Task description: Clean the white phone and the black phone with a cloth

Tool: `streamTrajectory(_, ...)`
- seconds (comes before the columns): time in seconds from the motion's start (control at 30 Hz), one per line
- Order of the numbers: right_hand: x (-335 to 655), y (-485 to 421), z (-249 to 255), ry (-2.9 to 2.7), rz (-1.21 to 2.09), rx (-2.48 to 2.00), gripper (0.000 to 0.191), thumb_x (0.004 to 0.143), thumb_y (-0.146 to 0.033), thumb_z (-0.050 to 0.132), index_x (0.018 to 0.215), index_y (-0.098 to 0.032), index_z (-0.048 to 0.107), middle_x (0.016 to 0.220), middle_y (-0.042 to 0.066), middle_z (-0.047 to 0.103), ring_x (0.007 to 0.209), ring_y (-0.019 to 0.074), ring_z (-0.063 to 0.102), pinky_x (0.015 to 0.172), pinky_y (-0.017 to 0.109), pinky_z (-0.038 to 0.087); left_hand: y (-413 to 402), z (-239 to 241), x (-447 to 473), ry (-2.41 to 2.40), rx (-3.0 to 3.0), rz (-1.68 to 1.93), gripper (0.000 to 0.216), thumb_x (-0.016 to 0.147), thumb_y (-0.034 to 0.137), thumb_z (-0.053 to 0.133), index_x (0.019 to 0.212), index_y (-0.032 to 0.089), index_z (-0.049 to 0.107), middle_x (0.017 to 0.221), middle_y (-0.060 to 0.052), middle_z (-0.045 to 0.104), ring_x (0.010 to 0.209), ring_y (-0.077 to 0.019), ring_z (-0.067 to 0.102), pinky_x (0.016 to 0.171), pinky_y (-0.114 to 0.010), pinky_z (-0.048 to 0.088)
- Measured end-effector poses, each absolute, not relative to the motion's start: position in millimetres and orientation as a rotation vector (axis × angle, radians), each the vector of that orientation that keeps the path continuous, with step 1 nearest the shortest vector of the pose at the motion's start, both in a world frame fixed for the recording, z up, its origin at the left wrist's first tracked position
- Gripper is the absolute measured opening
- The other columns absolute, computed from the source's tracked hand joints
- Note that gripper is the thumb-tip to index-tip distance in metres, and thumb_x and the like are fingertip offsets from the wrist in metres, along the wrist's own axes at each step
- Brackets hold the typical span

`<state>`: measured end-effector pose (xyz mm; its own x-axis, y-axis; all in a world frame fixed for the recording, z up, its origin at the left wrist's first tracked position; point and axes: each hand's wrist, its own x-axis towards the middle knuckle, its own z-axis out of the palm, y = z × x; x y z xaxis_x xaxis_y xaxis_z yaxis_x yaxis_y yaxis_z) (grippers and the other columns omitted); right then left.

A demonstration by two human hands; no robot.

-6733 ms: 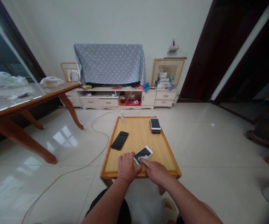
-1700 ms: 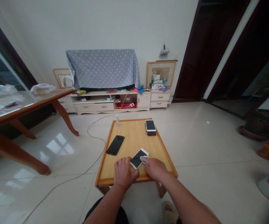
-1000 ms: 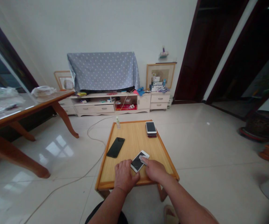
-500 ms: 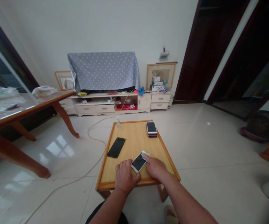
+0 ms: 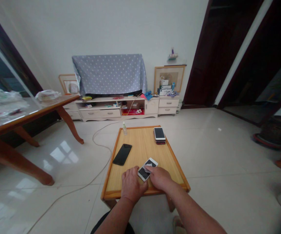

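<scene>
A white smartphone (image 5: 152, 161) with a dark screen lies tilted near the front of the small wooden table. My left hand (image 5: 132, 183) grips its lower left corner between thumb and fingers. A small white wipe (image 5: 148, 166) is pinched in my right hand (image 5: 159, 177) and pressed on the middle of the screen. Left of the hands, a black smartphone (image 5: 122, 154) lies flat. At the far right of the tabletop is a stack of phones (image 5: 159, 134), a white one on top. A small clear spray bottle (image 5: 124, 128) stands upright at the far left corner.
The small table (image 5: 142, 143) has a raised wooden rim. A larger wooden table (image 5: 45, 105) with plastic bags stands at the left. A cable (image 5: 94, 175) runs over the tiled floor. A low white cabinet (image 5: 101, 113) is along the wall, a cloth-covered object (image 5: 111, 73) on it.
My right hand has moved the wipe from the phone's upper right end down and left to the middle of its screen. My left hand stays on the phone's corner.
</scene>
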<state>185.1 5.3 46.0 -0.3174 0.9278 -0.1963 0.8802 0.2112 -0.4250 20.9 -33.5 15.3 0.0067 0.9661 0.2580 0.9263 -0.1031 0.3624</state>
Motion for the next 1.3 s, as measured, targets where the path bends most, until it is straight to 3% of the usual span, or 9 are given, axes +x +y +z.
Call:
streamTrajectory(0.13, 178.1, 5.5, 42.0, -2.457, 0.790, -1.615, 0.049, 0.089, -0.031, 0.048, 0.135, -0.045, 0.056, 0.126, -0.002, 0.069, 0.111, 0.0225, 0.065, 0.088, 0.030, 0.045, -31.5, 8.5, 17.7, 2.040, 2.171, 0.718, 0.058, 0.075, 0.044, 0.066, 0.126, 0.019, 0.052, 0.119, -0.011, 0.064, 0.115, -0.0294, 0.055, 0.103, -0.042, 0.033)
streamTrajectory(0.37, 180.0, 21.5, 34.7, -2.285, 0.716, -1.818, 0.055, 0.089, -0.023, 0.042, 0.141, -0.039, 0.051, 0.137, 0.000, 0.062, 0.120, 0.0215, 0.061, 0.093, 0.031, 0.044, -31.9, 6.6, 17.6, 2.032, 2.204, 0.710, 0.062, 0.072, 0.040, 0.068, 0.127, 0.019, 0.051, 0.120, -0.011, 0.064, 0.114, -0.0298, 0.055, 0.102, -0.042, 0.033)
streamTrajectory(0.57, 177.5, 24.8, 29.8, -2.327, 0.756, -1.722, 0.054, 0.088, -0.025, 0.045, 0.138, -0.044, 0.052, 0.135, -0.002, 0.063, 0.120, 0.0216, 0.061, 0.093, 0.032, 0.044, -31.3, 6.0, 18.8, 2.049, 2.198, 0.705, 0.059, 0.074, 0.042, 0.067, 0.126, 0.019, 0.052, 0.120, -0.011, 0.063, 0.114, -0.0294, 0.056, 0.102, -0.042, 0.033)
streamTrajectory(0.77, 187.4, 37.6, 30.9, -2.192, 0.760, -1.936, 0.061, 0.089, -0.023, 0.041, 0.149, -0.033, 0.042, 0.140, 0.006, 0.059, 0.122, 0.0232, 0.060, 0.094, 0.034, 0.045, -29.1, 2.7, 16.7, 2.022, 2.212, 0.707, 0.061, 0.071, 0.039, 0.068, 0.126, 0.019, 0.052, 0.120, -0.010, 0.063, 0.114, -0.0294, 0.055, 0.102, -0.043, 0.032)
streamTrajectory(0.93, 177.8, 28.7, 28.7, -2.286, 0.799, -1.780, 0.055, 0.090, -0.027, 0.044, 0.144, -0.040, 0.048, 0.142, -0.001, 0.057, 0.125, 0.0209, 0.057, 0.098, 0.031, 0.042, -26.9, 2.3, 17.5, 2.039, 2.184, 0.713, 0.059, 0.071, 0.041, 0.067, 0.123, 0.017, 0.054, 0.118, -0.010, 0.065, 0.113, -0.0293, 0.056, 0.101, -0.043, 0.033)
streamTrajectory(1.13, 191.7, 36.9, 31.9, -2.210, 0.777, -1.882, 0.058, 0.094, -0.025, 0.035, 0.151, -0.028, 0.039, 0.143, 0.008, 0.056, 0.125, 0.0233, 0.057, 0.098, 0.034, 0.043, -28.1, 4.7, 18.0, 2.038, 2.203, 0.707, 0.061, 0.069, 0.038, 0.069, 0.124, 0.016, 0.054, 0.117, -0.010, 0.064, 0.112, -0.0284, 0.055, 0.102, -0.043, 0.033)
streamTrajectory(1.3, 181.4, 11.4, 26.7, -2.362, 0.811, -1.654, 0.051, 0.093, -0.028, 0.041, 0.142, -0.039, 0.050, 0.137, 0.000, 0.062, 0.120, 0.0223, 0.060, 0.095, 0.032, 0.044, -30.1, 5.8, 17.5, 2.027, 2.209, 0.717, 0.058, 0.074, 0.041, 0.065, 0.125, 0.017, 0.052, 0.118, -0.010, 0.064, 0.114, -0.0283, 0.055, 0.102, -0.041, 0.033)
